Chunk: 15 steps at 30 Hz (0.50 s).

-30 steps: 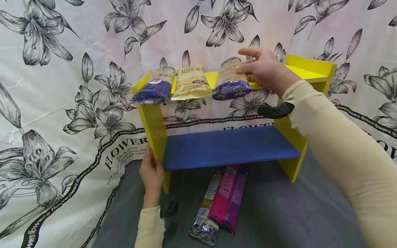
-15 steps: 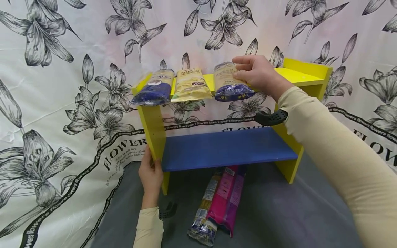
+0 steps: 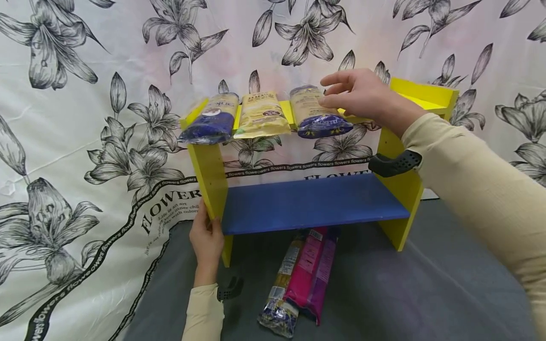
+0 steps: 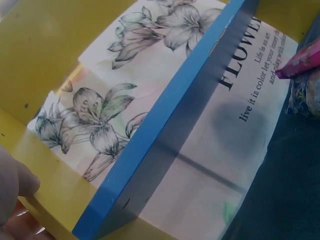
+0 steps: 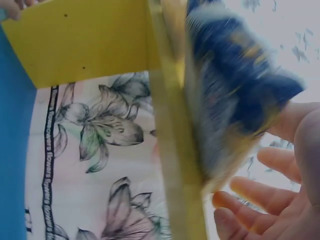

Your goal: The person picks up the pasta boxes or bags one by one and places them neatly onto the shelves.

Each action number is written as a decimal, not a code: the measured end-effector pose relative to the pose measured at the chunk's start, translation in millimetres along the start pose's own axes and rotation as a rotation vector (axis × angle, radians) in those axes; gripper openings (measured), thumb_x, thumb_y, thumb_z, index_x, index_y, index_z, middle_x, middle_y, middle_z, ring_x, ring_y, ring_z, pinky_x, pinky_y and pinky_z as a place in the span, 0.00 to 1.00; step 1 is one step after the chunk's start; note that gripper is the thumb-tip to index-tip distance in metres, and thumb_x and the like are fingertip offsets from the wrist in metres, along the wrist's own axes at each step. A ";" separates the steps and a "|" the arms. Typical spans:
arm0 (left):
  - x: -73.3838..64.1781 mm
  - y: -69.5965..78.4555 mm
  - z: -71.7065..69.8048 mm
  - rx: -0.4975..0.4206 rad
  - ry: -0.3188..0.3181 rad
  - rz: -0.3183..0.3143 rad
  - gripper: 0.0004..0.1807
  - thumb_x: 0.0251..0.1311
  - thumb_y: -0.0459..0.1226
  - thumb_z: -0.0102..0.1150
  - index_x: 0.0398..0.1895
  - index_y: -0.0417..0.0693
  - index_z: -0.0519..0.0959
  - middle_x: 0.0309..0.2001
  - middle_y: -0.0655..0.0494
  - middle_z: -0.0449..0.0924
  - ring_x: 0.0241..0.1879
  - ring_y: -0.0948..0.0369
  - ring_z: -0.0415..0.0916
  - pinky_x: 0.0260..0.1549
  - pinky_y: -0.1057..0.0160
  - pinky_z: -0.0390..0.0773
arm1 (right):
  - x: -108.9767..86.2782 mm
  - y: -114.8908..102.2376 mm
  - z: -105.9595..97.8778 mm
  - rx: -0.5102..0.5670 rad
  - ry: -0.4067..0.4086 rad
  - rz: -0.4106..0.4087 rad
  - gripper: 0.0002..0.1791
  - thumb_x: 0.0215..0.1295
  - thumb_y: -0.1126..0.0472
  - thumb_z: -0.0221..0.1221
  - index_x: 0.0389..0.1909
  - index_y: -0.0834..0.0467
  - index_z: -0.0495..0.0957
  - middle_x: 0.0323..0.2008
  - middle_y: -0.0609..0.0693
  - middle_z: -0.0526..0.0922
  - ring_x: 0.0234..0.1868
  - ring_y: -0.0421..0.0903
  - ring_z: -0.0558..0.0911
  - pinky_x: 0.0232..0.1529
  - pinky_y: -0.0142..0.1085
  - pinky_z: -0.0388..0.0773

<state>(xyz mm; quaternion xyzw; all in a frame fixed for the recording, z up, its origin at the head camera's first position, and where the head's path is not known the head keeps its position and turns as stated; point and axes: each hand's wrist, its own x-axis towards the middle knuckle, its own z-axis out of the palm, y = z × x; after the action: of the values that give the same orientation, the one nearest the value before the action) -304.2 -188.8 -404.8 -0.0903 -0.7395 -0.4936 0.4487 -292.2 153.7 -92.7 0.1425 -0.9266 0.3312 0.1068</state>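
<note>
My left hand grips the edge of the yellow left side panel of a small yellow and blue shelf, thumb on the near side. On the top board lies a blue and cream spaghetti packet, its front end jutting over the edge. My right hand is at the packet's right side with fingers loosely extended. In the right wrist view the fingers are spread beside the blurred packet; whether they touch it I cannot tell. A cream pasta packet and a blue pasta packet lie further left.
Below the blue middle board, a pink and purple packet and a clear-and-gold packet lie on the dark grey surface. A flower-printed cloth hangs close behind the shelf.
The spaghetti packet has shifted slightly left on the top board. My right hand has loosened and drawn back a little to the right. The left hand keeps its grip.
</note>
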 end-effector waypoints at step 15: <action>-2.4 -1.6 0.9 0.020 0.021 0.051 0.34 0.64 0.20 0.54 0.74 0.41 0.68 0.55 0.29 0.81 0.50 0.34 0.83 0.40 0.37 0.85 | -28.3 1.0 -1.4 -0.054 -0.295 0.001 0.42 0.74 0.38 0.50 0.83 0.44 0.47 0.77 0.66 0.60 0.48 0.51 0.84 0.29 0.35 0.81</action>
<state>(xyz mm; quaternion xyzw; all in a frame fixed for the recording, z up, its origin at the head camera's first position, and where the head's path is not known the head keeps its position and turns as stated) -304.2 -188.2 -407.7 -0.0996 -0.7370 -0.4756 0.4698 -265.9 160.8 -100.4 0.1865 -0.9408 0.2816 -0.0270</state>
